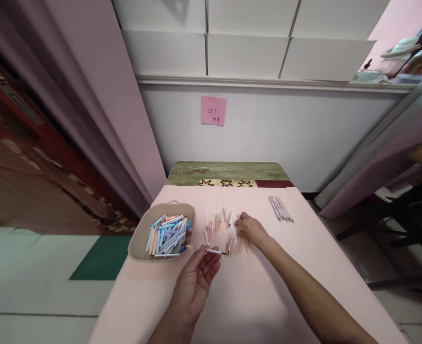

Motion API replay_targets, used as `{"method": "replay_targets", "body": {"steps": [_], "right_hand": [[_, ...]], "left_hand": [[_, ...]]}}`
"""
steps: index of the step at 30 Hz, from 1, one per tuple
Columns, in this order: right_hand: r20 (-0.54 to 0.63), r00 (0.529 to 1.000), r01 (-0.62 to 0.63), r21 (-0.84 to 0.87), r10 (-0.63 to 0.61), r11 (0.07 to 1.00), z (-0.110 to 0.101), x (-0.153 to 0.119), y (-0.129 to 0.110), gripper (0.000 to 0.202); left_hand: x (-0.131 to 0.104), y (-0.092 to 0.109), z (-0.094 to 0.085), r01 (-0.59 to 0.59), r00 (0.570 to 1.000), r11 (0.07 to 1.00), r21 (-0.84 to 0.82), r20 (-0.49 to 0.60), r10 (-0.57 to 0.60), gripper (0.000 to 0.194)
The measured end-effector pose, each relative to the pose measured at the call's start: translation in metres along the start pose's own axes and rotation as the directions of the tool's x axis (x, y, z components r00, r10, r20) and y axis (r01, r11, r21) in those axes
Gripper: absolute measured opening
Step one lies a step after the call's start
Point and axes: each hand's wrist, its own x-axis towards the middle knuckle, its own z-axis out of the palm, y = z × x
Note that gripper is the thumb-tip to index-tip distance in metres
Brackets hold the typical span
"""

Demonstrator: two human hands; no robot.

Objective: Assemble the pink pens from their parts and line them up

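Observation:
My left hand [201, 270], palm turned up, pinches a slim pen part [214, 251], white with a dark tip on its right and a clear end on its left. My right hand [251, 229] reaches down among the loose pen parts, its fingers closed together; whatever is in them is hidden. Clear pinkish tubes [240, 245] lie under and beside that hand. Between the hands are white sticks with dark ends [230, 234] and short clear-pink pieces [218, 220], spread on the pale pink tabletop [254, 301].
A beige basket [135, 246] full of blue, purple, white and orange pen pieces [168, 235] stands at the left. Several pens [280, 209] lie side by side at the right. A pink note [214, 111] is stuck to the wall behind the table.

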Motion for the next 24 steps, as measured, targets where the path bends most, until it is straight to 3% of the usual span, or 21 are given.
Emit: {"method": "replay_targets", "body": {"steps": [4,10,15,17,19,21,22,24], "right_hand": [[0.036,0.982,0.185,-0.059,-0.183,0.981,-0.006,0.0,0.007,0.022],[0.107,0.906,0.422,-0.132,-0.411,0.897,-0.012,0.004,0.004,0.008],[0.12,0.755,0.655,-0.189,-0.644,0.732,-0.017,0.002,0.007,0.017],[0.039,0.751,0.657,-0.143,-0.659,0.74,-0.022,-0.005,0.009,0.021],[-0.141,0.817,0.566,0.002,-0.56,0.825,-0.027,-0.017,0.005,0.024],[-0.369,0.873,0.431,0.276,-0.319,0.859,-0.031,-0.034,-0.008,0.023],[-0.465,0.873,0.376,0.447,-0.148,0.812,-0.032,-0.044,-0.017,0.022],[-0.498,0.853,0.34,0.756,0.155,0.559,-0.034,-0.063,-0.04,0.028]], "left_hand": [[-0.003,0.006,0.003,-0.023,1.0,1.0,-0.02,0.019,0.023,0.005],[-0.002,0.01,0.002,-0.041,0.999,0.998,-0.055,0.005,0.041,0.004],[-0.002,0.013,0.002,-0.057,0.998,0.997,-0.06,-0.003,0.057,0.006],[-0.003,0.016,0.002,-0.086,0.996,0.994,-0.062,0.005,0.087,0.007],[-0.003,0.019,0.003,-0.127,0.992,0.99,-0.06,0.02,0.128,0.007],[-0.002,0.02,0.006,-0.171,0.984,0.984,-0.055,0.039,0.174,0.007],[-0.001,0.02,0.008,-0.191,0.98,0.98,-0.052,0.048,0.193,0.007],[0.001,0.018,0.013,-0.218,0.973,0.975,-0.039,0.064,0.221,0.007]]}}
